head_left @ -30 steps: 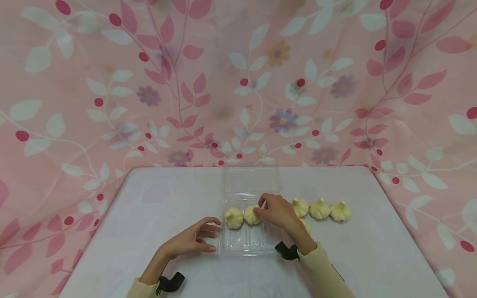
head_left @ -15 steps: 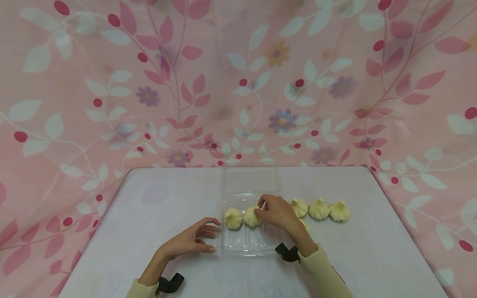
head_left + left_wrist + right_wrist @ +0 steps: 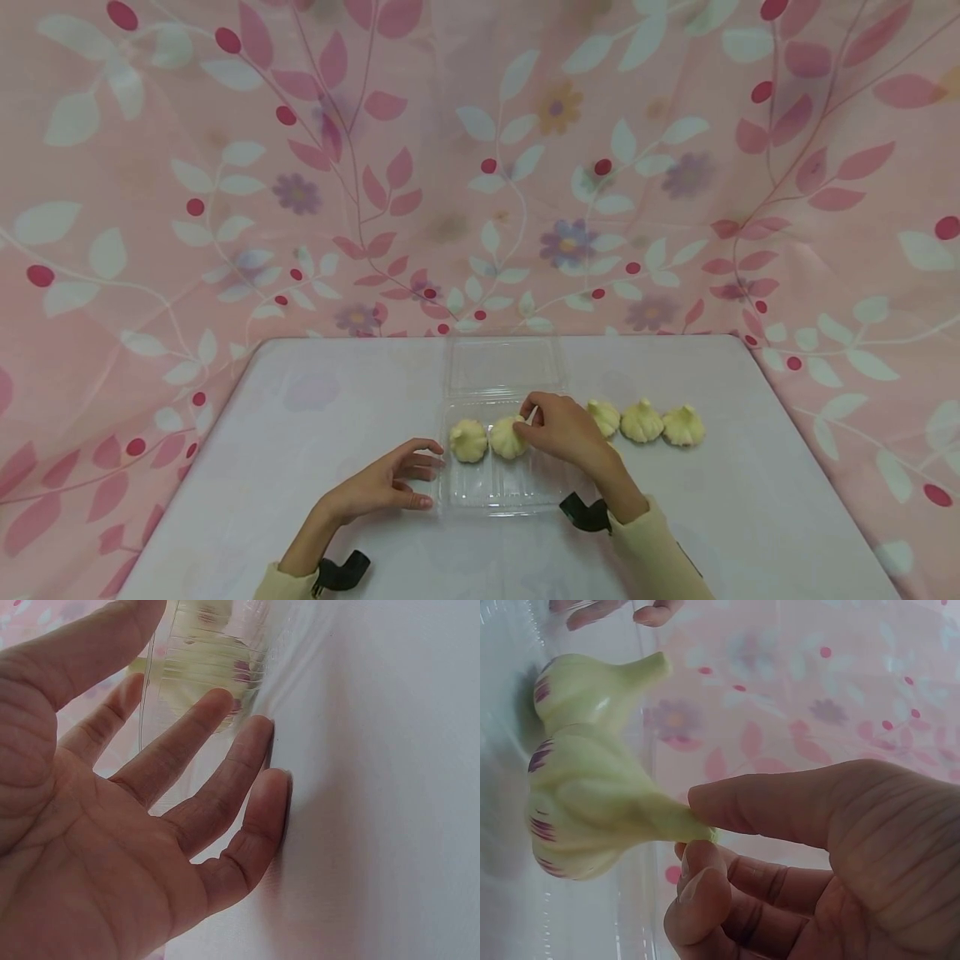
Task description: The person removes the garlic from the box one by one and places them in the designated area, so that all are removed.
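Two pale garlic bulbs sit side by side in a clear plastic clamshell box (image 3: pixel 495 506) with its lid laid back. My right hand (image 3: pixel 562 429) pinches the stem of the right-hand garlic bulb (image 3: pixel 592 799) between thumb and fingers; purple streaks mark its base. The other garlic bulb (image 3: pixel 468 441) stands against the box's left side, also seen behind the held one in the right wrist view. My left hand (image 3: pixel 386 481) rests at the box's left edge, fingers spread and loosely bent, holding nothing. In the left wrist view its fingertips (image 3: pixel 268 787) are close to the tabletop.
Several more bulbs lie right of the box, including a middle bulb (image 3: pixel 642 421) and a far right bulb (image 3: pixel 684 427); one is partly behind my right hand. The clear lid (image 3: pixel 506 365) lies open toward the back of the white table (image 3: pixel 337 375). A floral cloth (image 3: pixel 480 167) hangs behind.
The right wrist and forearm have shifted slightly to the right, while the fingers stay on the same garlic stem. The left hand and the box look unmoved.
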### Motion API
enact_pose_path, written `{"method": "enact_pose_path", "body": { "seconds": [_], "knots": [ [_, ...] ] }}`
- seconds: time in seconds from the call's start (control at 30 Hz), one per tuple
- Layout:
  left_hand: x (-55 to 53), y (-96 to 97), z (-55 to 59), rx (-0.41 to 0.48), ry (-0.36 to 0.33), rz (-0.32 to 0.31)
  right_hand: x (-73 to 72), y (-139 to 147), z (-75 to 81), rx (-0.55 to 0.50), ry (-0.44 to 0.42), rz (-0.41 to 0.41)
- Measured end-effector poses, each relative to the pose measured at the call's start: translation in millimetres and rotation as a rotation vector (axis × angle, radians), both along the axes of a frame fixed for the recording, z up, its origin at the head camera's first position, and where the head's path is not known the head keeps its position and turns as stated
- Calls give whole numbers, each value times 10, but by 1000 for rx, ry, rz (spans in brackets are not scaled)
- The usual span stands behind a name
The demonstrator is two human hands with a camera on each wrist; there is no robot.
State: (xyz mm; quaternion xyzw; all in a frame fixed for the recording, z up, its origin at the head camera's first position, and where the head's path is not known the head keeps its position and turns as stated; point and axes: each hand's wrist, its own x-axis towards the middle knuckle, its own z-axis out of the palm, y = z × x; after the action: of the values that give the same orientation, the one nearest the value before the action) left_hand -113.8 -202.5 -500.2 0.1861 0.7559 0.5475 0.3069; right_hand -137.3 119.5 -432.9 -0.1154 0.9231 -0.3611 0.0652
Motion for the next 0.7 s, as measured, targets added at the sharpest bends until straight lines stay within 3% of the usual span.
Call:
{"method": "enact_pose_path", "body": {
  "seconds": [0.7],
  "knots": [
    [-10, -7, -31, 2, -1, -4, 47, 192, 114, -88, 7, 46]
  ]
}}
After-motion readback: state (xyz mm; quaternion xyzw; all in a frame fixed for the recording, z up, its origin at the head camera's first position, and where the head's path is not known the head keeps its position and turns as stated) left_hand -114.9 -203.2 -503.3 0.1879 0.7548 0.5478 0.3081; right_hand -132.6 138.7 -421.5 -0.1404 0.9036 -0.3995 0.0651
